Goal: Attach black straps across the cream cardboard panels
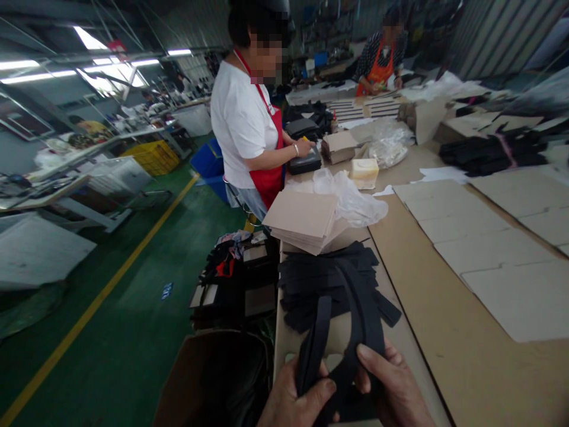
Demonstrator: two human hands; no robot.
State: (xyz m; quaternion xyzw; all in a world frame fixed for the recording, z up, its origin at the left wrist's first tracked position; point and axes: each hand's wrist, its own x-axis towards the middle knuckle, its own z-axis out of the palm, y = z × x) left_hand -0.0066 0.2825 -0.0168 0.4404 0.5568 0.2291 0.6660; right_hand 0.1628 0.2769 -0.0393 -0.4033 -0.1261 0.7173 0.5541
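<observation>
big brown flat-topped table (444,332); row of flat tan sheets (471,237) twd its r side; spread pile of flat matte-black strips (315,273) along l edge; stack of thin tan rectangular boards (302,213) just beyond, same edge; bent flexible black strips (362,308) held nearer than pile, by l edge, # unclear; l hand (297,394) pinching short upright part, r hand (395,379) gripping long curved part, thumb on top

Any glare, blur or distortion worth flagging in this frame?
Head view: ceiling lights and windows glare at upper left; head view, left edge: the white panel looks smeared and stretched; head view, bottom: the held black strips look dark, with little surface detail.
</observation>
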